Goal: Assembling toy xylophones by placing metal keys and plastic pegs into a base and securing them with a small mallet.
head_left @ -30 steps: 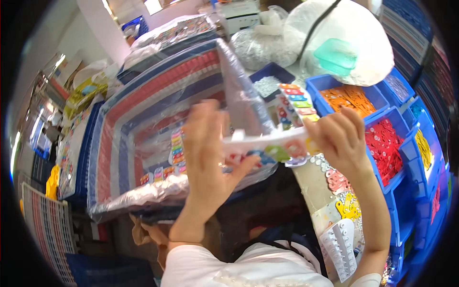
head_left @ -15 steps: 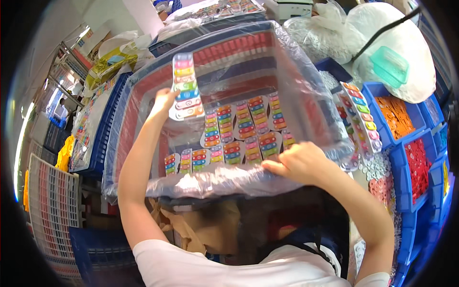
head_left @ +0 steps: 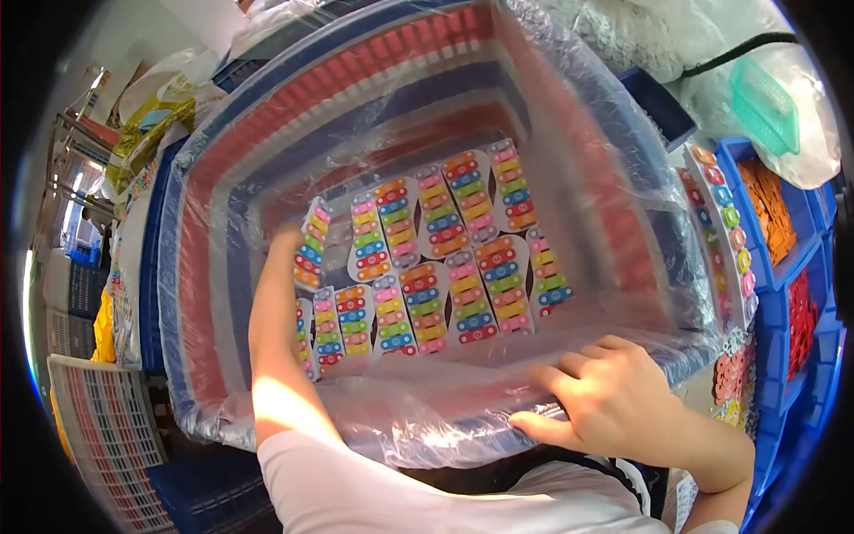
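A large crate [head_left: 200, 178], red, white and blue inside, is draped with clear plastic film. Rows of toy xylophones [head_left: 422, 298] with rainbow-coloured bars lie flat on its floor. My left hand [head_left: 288, 242] reaches down inside the crate on the left, closed on the edge of one xylophone [head_left: 311, 247], which tilts beside the far row. That hand is blurred and its fingers are partly hidden. At the near right rim my right hand [head_left: 614, 392] grips the film-covered edge, thumb stretched to the left and fingers bent over it.
Blue bins with orange parts [head_left: 767, 209] and red parts [head_left: 801, 320] stand at the right. Beside them leans a strip of xylophones [head_left: 725, 222]. A green basket [head_left: 765, 105] lies on white bags at the upper right. A white grid crate [head_left: 102, 427] stands lower left.
My left hand has lowered the xylophone from above the crate down to its left floor. My view has moved closer over the crate. My right hand stays at the near rim.
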